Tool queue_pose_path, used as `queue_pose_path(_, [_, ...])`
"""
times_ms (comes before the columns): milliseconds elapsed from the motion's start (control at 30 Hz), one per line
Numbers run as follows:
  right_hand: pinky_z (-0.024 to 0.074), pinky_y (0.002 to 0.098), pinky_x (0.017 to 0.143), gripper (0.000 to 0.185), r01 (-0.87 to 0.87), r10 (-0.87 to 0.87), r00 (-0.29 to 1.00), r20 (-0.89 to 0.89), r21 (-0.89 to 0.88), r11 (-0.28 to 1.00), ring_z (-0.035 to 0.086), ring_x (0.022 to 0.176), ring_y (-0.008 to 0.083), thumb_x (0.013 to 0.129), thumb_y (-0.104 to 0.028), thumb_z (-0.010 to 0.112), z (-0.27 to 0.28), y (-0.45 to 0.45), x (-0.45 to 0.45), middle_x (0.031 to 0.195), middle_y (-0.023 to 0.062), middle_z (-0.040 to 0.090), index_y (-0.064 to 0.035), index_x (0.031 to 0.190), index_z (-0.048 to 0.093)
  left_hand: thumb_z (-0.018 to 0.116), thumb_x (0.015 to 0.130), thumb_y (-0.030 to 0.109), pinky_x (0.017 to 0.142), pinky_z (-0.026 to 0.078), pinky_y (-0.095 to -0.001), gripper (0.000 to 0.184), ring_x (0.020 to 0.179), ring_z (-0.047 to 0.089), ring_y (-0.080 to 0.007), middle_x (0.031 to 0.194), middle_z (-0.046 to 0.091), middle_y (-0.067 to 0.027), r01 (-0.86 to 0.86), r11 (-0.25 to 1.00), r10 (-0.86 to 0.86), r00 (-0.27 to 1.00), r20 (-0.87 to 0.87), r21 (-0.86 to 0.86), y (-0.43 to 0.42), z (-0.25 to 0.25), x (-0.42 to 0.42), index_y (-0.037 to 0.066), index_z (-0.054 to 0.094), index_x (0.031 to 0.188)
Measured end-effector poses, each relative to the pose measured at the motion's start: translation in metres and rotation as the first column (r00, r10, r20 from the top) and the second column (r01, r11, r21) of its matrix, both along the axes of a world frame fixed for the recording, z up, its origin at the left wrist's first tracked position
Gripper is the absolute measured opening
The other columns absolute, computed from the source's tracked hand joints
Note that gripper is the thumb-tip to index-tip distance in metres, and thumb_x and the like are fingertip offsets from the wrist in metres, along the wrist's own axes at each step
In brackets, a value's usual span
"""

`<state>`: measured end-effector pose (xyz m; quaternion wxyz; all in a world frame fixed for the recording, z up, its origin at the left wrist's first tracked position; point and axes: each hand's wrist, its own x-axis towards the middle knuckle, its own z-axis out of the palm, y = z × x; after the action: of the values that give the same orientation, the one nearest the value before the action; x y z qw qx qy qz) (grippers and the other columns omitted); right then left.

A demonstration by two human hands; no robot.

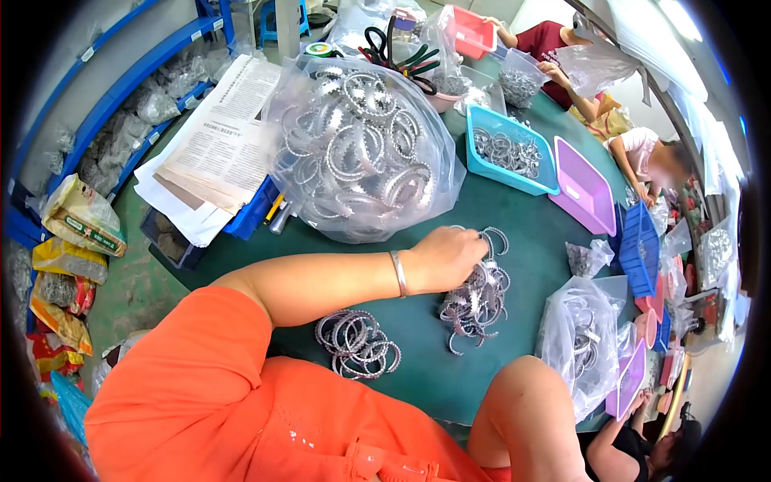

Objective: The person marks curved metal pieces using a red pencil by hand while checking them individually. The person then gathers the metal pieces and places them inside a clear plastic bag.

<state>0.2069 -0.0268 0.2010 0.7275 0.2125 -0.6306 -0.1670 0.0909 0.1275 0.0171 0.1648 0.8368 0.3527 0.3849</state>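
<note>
My left hand (pixel 454 257), with a silver bangle on its wrist, reaches across the green table. Its fingers are curled together at the top of a heap of silver toothed rings (pixel 475 301), and the fingertips are partly hidden. Nearer to my body, below the forearm, lies a second pile of silver rings (pixel 357 344). A large clear plastic bag (pixel 361 153) full of similar rings stands just beyond my forearm. My right hand does not show.
The green table (pixel 418 321) holds a turquoise basket (pixel 510 153) of metal pieces, a purple tray (pixel 582 185), a clear bag (pixel 582 337) and newspapers (pixel 225 128). Black-handled tools (pixel 397 56) stand behind the large bag. Other people sit along the right side.
</note>
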Motion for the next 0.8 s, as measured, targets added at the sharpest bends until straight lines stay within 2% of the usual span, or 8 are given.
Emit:
queue_pose_path(33, [0.0462, 0.0326, 0.084, 0.022, -0.003, 0.003, 1.000, 0.001, 0.002, 1.000, 0.052, 0.097, 0.0184, 0.082, -0.007, 0.054, -0.001, 0.000, -0.001, 0.103, 0.0098, 0.058, 0.0026, 0.101, 0.055, 0.058, 0.070, 0.004, 0.064, 0.046, -0.0423, 0.014, 0.077, 0.055, -0.0333, 0.081, 0.053, -0.0126, -0.004, 0.996, -0.006, 0.993, -0.117, -0.084, -0.001, -0.003, -0.003, 0.002, 0.051, 0.082])
queue_pose_path(167, [0.0465, 0.0319, 0.083, 0.022, -0.011, 0.011, 1.000, 0.004, -0.001, 1.000, 0.052, 0.096, 0.0178, 0.081, -0.007, 0.055, 0.000, 0.000, -0.001, 0.102, 0.0095, 0.058, 0.0026, 0.101, 0.056, 0.064, 0.071, 0.009, 0.065, 0.046, -0.0425, 0.026, 0.079, 0.056, -0.0343, 0.084, 0.053, -0.0146, 0.014, 0.982, -0.043, 0.988, -0.148, -0.189, -0.009, -0.005, -0.012, 0.003, 0.049, 0.091])
queue_pose_path(400, [0.0470, 0.0307, 0.082, 0.021, -0.012, 0.012, 1.000, 0.003, -0.005, 1.000, 0.053, 0.094, 0.0168, 0.081, -0.006, 0.055, 0.001, 0.000, -0.004, 0.101, 0.0089, 0.058, 0.0026, 0.100, 0.056, 0.063, 0.072, 0.009, 0.066, 0.046, -0.0429, 0.031, 0.079, 0.056, -0.0349, 0.083, 0.055, -0.0147, 0.040, 0.994, -0.050, 0.993, -0.110, -0.097, -0.016, -0.005, -0.014, 0.003, 0.050, 0.100])
queue_pose_path(500, [0.0472, 0.0302, 0.081, 0.021, -0.021, 0.021, 1.000, -0.002, -0.009, 1.000, 0.053, 0.094, 0.0164, 0.080, -0.006, 0.056, 0.000, 0.001, -0.006, 0.101, 0.0086, 0.058, 0.0026, 0.099, 0.056, 0.062, 0.074, 0.009, 0.066, 0.046, -0.0425, 0.031, 0.079, 0.057, -0.0344, 0.081, 0.056, -0.0137, 0.015, 0.982, -0.052, 0.980, -0.193, -0.190, -0.018, -0.003, -0.020, 0.004, 0.050, 0.102])
queue_pose_path(567, [0.0474, 0.0298, 0.081, 0.021, -0.027, 0.027, 1.000, -0.002, -0.013, 1.000, 0.053, 0.093, 0.0162, 0.080, -0.006, 0.056, 0.001, 0.001, -0.006, 0.100, 0.0085, 0.058, 0.0026, 0.099, 0.056, 0.058, 0.075, 0.008, 0.062, 0.046, -0.0434, 0.017, 0.073, 0.057, -0.0349, 0.075, 0.056, -0.0149, 0.070, 0.992, -0.076, 0.996, -0.056, -0.104, -0.021, 0.000, -0.020, 0.003, 0.049, 0.089])
queue_pose_path(700, [0.0477, 0.0291, 0.080, 0.021, -0.046, 0.046, 0.999, -0.004, -0.013, 0.999, 0.053, 0.092, 0.0156, 0.080, -0.006, 0.056, 0.000, 0.002, -0.008, 0.100, 0.0081, 0.058, 0.0026, 0.099, 0.056, 0.057, 0.075, 0.007, 0.061, 0.046, -0.0441, 0.015, 0.072, 0.057, -0.0348, 0.076, 0.057, -0.0147, 0.023, 1.000, -0.023, 0.997, 0.067, -0.002, -0.025, 0.015, -0.021, 0.004, 0.051, 0.088])
queue_pose_path(767, [0.0478, 0.0288, 0.080, 0.021, -0.055, 0.055, 0.998, -0.009, -0.016, 0.998, 0.053, 0.091, 0.0153, 0.080, -0.006, 0.056, 0.000, 0.003, -0.008, 0.099, 0.0080, 0.058, 0.0026, 0.098, 0.056, 0.061, 0.075, 0.009, 0.066, 0.046, -0.0412, 0.029, 0.077, 0.058, -0.0324, 0.081, 0.058, -0.0129, 0.024, 0.998, -0.027, 0.998, -0.055, -0.055, -0.026, 0.012, -0.025, 0.005, 0.054, 0.103])
queue_pose_path(800, [0.0479, 0.0286, 0.080, 0.021, -0.060, 0.060, 0.998, -0.010, -0.017, 0.998, 0.053, 0.091, 0.0152, 0.079, -0.006, 0.056, -0.001, 0.003, -0.008, 0.099, 0.0079, 0.058, 0.0026, 0.098, 0.056, 0.060, 0.076, 0.009, 0.066, 0.046, -0.0417, 0.029, 0.078, 0.058, -0.0330, 0.081, 0.058, -0.0134, 0.031, 0.993, -0.044, 0.992, -0.116, -0.110, -0.026, 0.005, -0.028, 0.005, 0.053, 0.103])
